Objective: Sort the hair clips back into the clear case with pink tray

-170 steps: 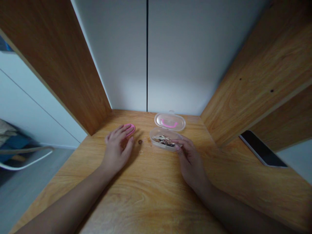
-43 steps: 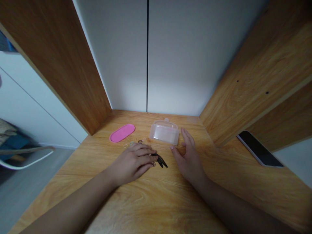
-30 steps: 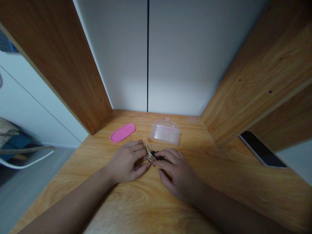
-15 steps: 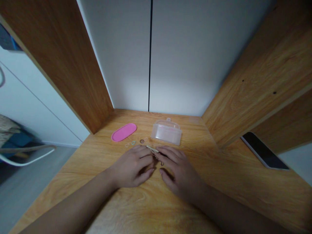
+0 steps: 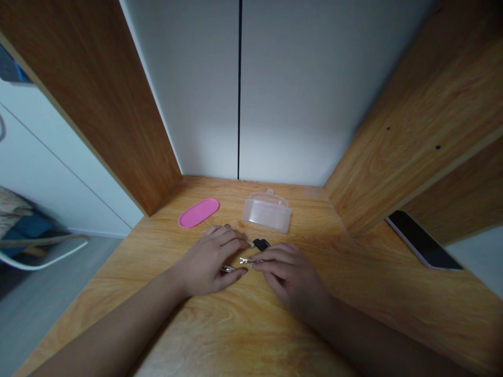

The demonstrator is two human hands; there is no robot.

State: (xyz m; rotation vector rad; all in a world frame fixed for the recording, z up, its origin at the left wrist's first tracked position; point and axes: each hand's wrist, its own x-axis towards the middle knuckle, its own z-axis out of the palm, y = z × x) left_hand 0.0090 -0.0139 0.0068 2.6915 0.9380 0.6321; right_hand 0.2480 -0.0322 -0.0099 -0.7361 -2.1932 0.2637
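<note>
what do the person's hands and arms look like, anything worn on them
The left hand and right hand are bare, with no gloves, and no watch or bracelet shows at either wrist. The left forearm and right forearm show no sleeves within the picture. Fine detail is too blurred to tell.
</note>
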